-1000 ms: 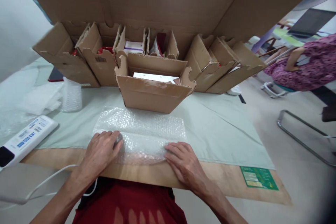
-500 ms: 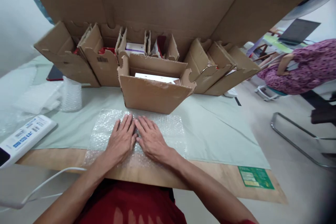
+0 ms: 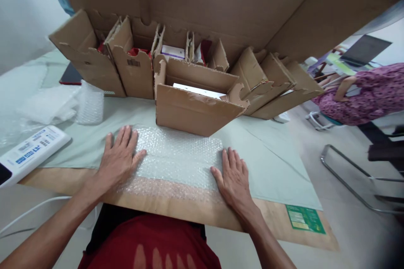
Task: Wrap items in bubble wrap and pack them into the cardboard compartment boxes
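A wooden table [image 3: 271, 213] carried a pale green cloth [image 3: 271, 155] that left its front strip bare. A bubble-wrap sheet [image 3: 178, 155] lay flat across the cloth's front edge, onto the wood. Behind it stood an open cardboard box [image 3: 192, 111], backed by a row of similar boxes [image 3: 139, 73]. To the left lay clear wrapping [image 3: 52, 103] and a white, blue-lettered slab [image 3: 39, 149]; a green printed piece [image 3: 305, 219] lay on the wood at right.

- The left hand [image 3: 119, 154] lies palm down, fingers [image 3: 125, 136] spread, thumb [image 3: 139, 157] angled toward the right hand [image 3: 234, 174].
- Well apart from it, the right hand rests palm down, its fingers loosely extended.
- Bare forearms [image 3: 63, 220] slant inward behind the hands.
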`<state>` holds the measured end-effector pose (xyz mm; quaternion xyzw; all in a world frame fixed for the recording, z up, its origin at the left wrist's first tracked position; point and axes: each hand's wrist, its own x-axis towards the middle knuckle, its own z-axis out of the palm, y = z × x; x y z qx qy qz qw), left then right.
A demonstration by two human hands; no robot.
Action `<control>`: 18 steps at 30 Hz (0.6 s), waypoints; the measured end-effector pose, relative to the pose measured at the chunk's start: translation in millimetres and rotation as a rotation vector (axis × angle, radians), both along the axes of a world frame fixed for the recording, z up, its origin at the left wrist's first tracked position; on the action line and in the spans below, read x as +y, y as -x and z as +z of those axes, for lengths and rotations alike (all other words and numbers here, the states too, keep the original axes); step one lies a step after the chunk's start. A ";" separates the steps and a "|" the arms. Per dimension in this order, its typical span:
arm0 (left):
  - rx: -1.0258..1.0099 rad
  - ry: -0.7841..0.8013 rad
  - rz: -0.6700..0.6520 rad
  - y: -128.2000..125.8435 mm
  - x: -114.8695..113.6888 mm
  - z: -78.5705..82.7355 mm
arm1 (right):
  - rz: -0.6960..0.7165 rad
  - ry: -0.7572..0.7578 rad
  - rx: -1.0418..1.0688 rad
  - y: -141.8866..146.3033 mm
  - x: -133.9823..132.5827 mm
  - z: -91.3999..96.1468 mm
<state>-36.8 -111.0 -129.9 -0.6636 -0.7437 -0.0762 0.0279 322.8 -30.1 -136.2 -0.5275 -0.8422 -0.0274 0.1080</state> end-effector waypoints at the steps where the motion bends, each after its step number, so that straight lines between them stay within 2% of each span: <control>1: 0.000 -0.030 -0.025 -3.6 0.5 1.1 | 0.013 -0.008 0.004 7.8 -1.5 5.9; 3: -0.008 -0.082 -0.142 -16.9 3.3 2.7 | 0.120 0.029 0.006 36.1 -2.8 18.3; 5: -0.008 -0.089 -0.322 -32.3 7.9 2.4 | 0.302 0.134 -0.009 72.3 -0.6 26.4; 7: 0.015 -0.057 -0.480 -41.7 12.5 -0.2 | 0.433 0.236 -0.033 101.5 5.2 27.8; 9: 0.051 -0.009 -0.552 -40.4 15.3 -3.8 | 0.466 0.281 -0.056 111.9 12.1 23.7; 11: 0.083 0.026 -0.546 -29.6 15.4 -6.8 | 0.419 0.271 -0.076 101.2 16.7 16.9; 13: 0.097 0.043 -0.499 -14.5 12.6 -8.3 | 0.337 0.230 -0.094 75.2 17.7 9.7; 18: 0.092 0.048 -0.258 12.0 -2.0 -7.0 | 0.130 0.071 -0.121 -1.8 3.4 2.0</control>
